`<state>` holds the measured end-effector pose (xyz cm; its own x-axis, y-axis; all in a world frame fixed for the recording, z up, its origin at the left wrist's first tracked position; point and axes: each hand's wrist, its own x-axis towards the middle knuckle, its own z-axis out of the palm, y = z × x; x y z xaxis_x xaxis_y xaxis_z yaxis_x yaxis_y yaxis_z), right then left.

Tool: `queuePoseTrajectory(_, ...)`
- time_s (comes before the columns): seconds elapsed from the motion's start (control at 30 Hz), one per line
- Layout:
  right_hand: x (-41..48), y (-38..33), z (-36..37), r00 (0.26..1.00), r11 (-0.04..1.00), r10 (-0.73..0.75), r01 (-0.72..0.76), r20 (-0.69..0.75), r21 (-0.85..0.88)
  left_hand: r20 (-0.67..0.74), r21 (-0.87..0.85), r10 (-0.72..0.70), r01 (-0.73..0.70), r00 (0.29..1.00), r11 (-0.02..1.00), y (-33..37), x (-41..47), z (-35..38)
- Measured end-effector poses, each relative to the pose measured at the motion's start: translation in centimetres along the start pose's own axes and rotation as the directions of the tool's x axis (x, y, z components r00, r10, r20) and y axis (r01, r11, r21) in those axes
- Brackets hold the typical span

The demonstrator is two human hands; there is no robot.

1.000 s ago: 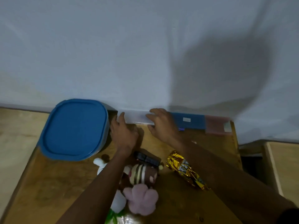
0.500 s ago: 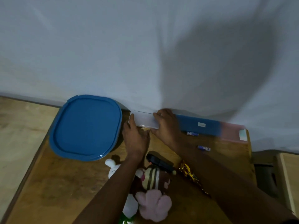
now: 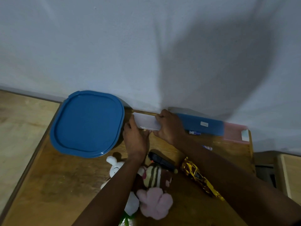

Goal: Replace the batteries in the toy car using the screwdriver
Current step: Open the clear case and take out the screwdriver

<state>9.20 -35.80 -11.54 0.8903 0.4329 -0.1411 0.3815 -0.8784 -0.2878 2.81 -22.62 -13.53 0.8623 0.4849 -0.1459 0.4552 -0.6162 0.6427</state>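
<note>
Both hands hold a small translucent white box (image 3: pixel 147 122) at the table's back edge, against the wall. My left hand (image 3: pixel 136 138) grips its left end and near side. My right hand (image 3: pixel 169 126) grips its right end, fingers curled over the top. A black toy car (image 3: pixel 160 159) lies just behind my left wrist, partly hidden by the plush toys. Two small batteries lie on the wood, one battery (image 3: pixel 194 132) by the blue case and another battery (image 3: pixel 207 147) nearer to me. No screwdriver is visible.
A big blue lidded container (image 3: pixel 88 123) stands at the left. A long blue case (image 3: pixel 200 124) and a pink box (image 3: pixel 235 134) line the wall at right. Plush toys (image 3: pixel 154 190) and a gold foil wrapper (image 3: pixel 198 176) lie near me on the wooden table (image 3: pixel 57 185).
The view has shifted, so everything sits further right and lower in frame. Both hands have stayed on the white box, which has come slightly away from the wall.
</note>
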Motion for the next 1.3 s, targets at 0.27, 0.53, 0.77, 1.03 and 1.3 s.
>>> queuePoseTrajectory(0.27,0.5,-0.3,-1.5,0.998,1.0,-0.007,0.006,0.056,0.027,-0.028,-0.017,-0.016,0.016,0.999,1.0,0.5,0.2,-0.3)
queuePoseTrajectory(0.53,1.2,-0.4,-1.4,0.992,1.0,-0.015,0.018,0.124,-0.025,-0.054,-0.039,-0.03,0.028,0.998,0.999,0.2,1.0,-0.7)
queuePoseTrajectory(0.77,2.1,-0.3,-1.7,0.987,0.997,-0.043,0.052,0.152,-0.057,-0.075,-0.052,-0.024,0.02,0.997,0.998,0.3,0.8,-0.6)
queuePoseTrajectory(1.03,2.5,-0.6,-2.5,0.979,0.991,-0.071,0.092,0.189,-0.101,-0.058,-0.073,-0.031,0.027,0.998,0.997,0.7,0.8,-1.0)
queuePoseTrajectory(1.3,2.1,-1.8,-3.1,0.977,0.985,-0.102,0.126,0.185,-0.12,-0.095,-0.092,-0.027,0.018,0.995,0.996,0.4,0.2,-0.7)
